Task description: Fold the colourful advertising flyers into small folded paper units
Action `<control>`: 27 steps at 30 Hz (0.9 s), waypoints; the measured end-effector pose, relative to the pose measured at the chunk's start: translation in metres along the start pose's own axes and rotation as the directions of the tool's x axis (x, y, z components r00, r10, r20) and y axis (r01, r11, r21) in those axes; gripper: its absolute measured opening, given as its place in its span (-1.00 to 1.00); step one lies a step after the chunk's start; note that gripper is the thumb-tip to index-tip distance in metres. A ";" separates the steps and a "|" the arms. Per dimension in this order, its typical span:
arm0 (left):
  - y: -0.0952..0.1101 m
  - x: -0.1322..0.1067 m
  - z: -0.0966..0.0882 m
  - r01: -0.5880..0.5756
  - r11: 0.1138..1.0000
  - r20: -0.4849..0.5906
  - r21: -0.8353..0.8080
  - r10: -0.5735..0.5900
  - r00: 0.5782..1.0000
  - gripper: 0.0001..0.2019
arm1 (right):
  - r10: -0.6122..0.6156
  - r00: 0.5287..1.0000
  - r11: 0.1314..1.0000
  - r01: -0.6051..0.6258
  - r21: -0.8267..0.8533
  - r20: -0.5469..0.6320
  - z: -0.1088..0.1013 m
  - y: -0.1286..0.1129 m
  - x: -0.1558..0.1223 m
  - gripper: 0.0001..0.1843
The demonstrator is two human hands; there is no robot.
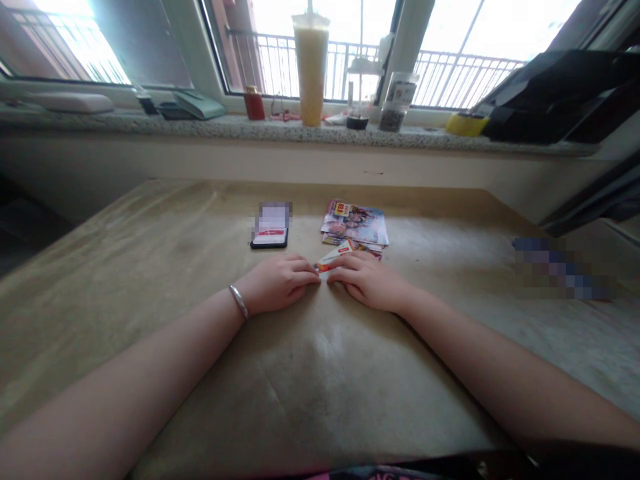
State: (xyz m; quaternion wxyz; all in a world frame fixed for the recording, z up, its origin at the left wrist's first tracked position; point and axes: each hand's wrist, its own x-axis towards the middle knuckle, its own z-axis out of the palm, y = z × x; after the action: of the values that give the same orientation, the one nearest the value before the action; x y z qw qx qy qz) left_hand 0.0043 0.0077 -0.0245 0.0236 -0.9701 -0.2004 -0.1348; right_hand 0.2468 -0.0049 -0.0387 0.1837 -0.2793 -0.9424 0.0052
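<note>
A tall cup of yellow drink (311, 70) stands on the stone windowsill (200, 127). Left of the cup is a small red jar (254, 105), and right of it a glass jar (395, 100), perhaps holding dark seeds. Below the cup, a phone (271, 230) lies on the table (150, 267).

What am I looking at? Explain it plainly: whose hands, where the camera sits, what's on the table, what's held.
No machine here: a person works with bare hands. The single picture comes from a camera worn on their head, looking forward and down. The left hand, with a bracelet at the wrist, and the right hand rest on a tan table. Their fingertips meet at a small red-and-white card. Whether either hand actually grips it cannot be told. Just beyond lies a pile of colourful printed sheets, and to its left a dark phone. On the windowsill behind stands a tall cup of pale yellow drink, among other small items.
</note>
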 end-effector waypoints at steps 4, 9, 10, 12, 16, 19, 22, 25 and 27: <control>0.002 -0.001 -0.001 0.030 1.000 0.025 0.003 -0.030 0.999 -0.71 | 0.021 1.000 0.996 -0.022 -0.085 -0.007 -0.003 -0.001 -0.002 -0.70; 0.004 0.000 -0.001 0.042 0.999 0.020 0.008 -0.042 0.999 -0.72 | 0.020 1.000 0.994 -0.021 -0.106 -0.013 -0.007 -0.002 -0.003 -0.71; 0.004 0.000 0.000 0.040 0.999 0.023 0.013 -0.040 0.999 -0.72 | 0.021 1.000 0.994 -0.022 -0.111 -0.013 -0.007 -0.002 -0.003 -0.71; 0.004 0.000 0.000 0.035 0.999 0.033 0.027 -0.036 0.999 -0.70 | 0.023 1.000 0.992 -0.024 -0.121 -0.010 -0.009 -0.002 -0.004 -0.72; 0.005 0.001 -0.001 0.035 0.998 0.056 0.053 -0.038 0.998 -0.69 | 0.020 1.000 0.992 -0.021 -0.126 -0.009 -0.011 -0.002 -0.004 -0.73; 0.006 0.002 -0.001 0.040 0.997 0.071 0.068 -0.045 0.996 -0.69 | 0.013 1.000 0.993 -0.015 -0.121 -0.018 -0.012 0.000 -0.005 -0.74; 0.008 0.003 -0.002 0.033 0.996 0.070 0.087 -0.039 0.997 -0.71 | 0.003 1.000 0.994 -0.006 -0.109 -0.026 -0.014 0.001 -0.006 -0.73; 0.009 0.005 -0.002 0.018 0.994 0.056 0.107 -0.024 0.998 -0.71 | 0.000 1.000 0.994 -0.003 -0.107 -0.028 -0.015 0.002 -0.008 -0.73; 0.011 0.005 -0.002 0.005 0.994 0.043 0.111 -0.009 0.999 -0.70 | 0.001 1.000 0.994 -0.004 -0.114 -0.025 -0.016 0.003 -0.009 -0.73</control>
State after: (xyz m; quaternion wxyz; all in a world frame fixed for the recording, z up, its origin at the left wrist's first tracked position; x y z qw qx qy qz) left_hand 0.0127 -0.0001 -0.0210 0.0727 -0.9693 -0.2115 -0.1025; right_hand 0.2611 -0.0086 -0.0274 0.1793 -0.2905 -0.9385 -0.0517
